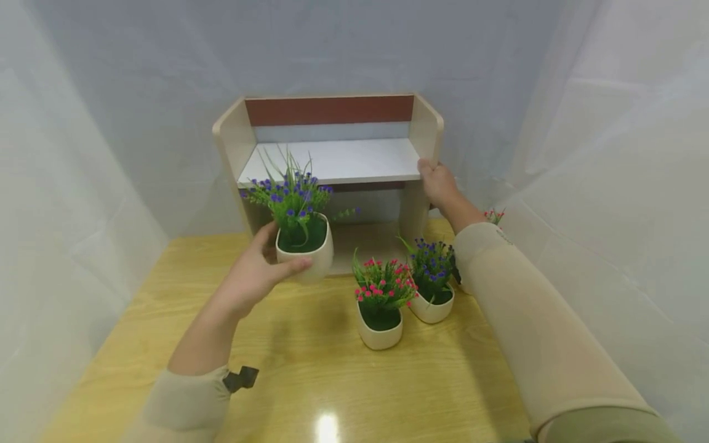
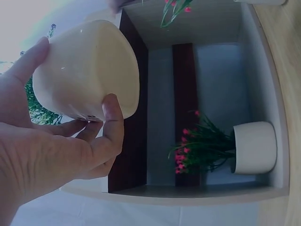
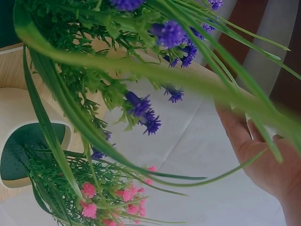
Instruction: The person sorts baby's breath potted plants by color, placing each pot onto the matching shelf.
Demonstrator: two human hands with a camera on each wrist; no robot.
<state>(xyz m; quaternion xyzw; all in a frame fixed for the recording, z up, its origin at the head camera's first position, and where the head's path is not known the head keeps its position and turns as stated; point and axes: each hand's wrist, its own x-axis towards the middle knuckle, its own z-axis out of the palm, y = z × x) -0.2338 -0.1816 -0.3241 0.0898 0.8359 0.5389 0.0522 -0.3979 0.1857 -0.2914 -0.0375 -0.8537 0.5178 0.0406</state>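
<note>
Left hand pinches a purple-flowered pot before the shelf

At the left, the left hand (image 1: 257,271) holds the purple-flowered pot (image 1: 319,261) firmly, thumb laid along the near wall and the other fingers curled against the opposite side, one fingertip by the edge of the base. The pot is off the table (image 1: 299,381), in front of the left part of the shelf unit (image 1: 354,157). It contains green filler (image 1: 316,239), with purple-blue blooms and long grassy blades rising from it. Its mouth faces up, and its long axis, from base to blade tips, runs nearly upright, the foliage leaning a little left in the head view.

Within the shelf's lower compartment, at its left end, a white pot (image 2: 255,148) stands upright with reddish-pink blooms; the left wrist view shows it.

Further right, on the table before the unit, stands a pink-flowered pot (image 1: 381,335), green filler around its stems. Just beside it and slightly farther back is a blue-flowered pot (image 1: 434,311), also upright and green-filled.

Above that, the right hand (image 1: 443,184) grips the unit's right side panel, thumb at the upper board's front corner. Rightmost is a partly hidden pot (image 3: 40,110), with green filler and pink blooms, mostly behind the right sleeve (image 1: 532,326) in the head view.
</note>
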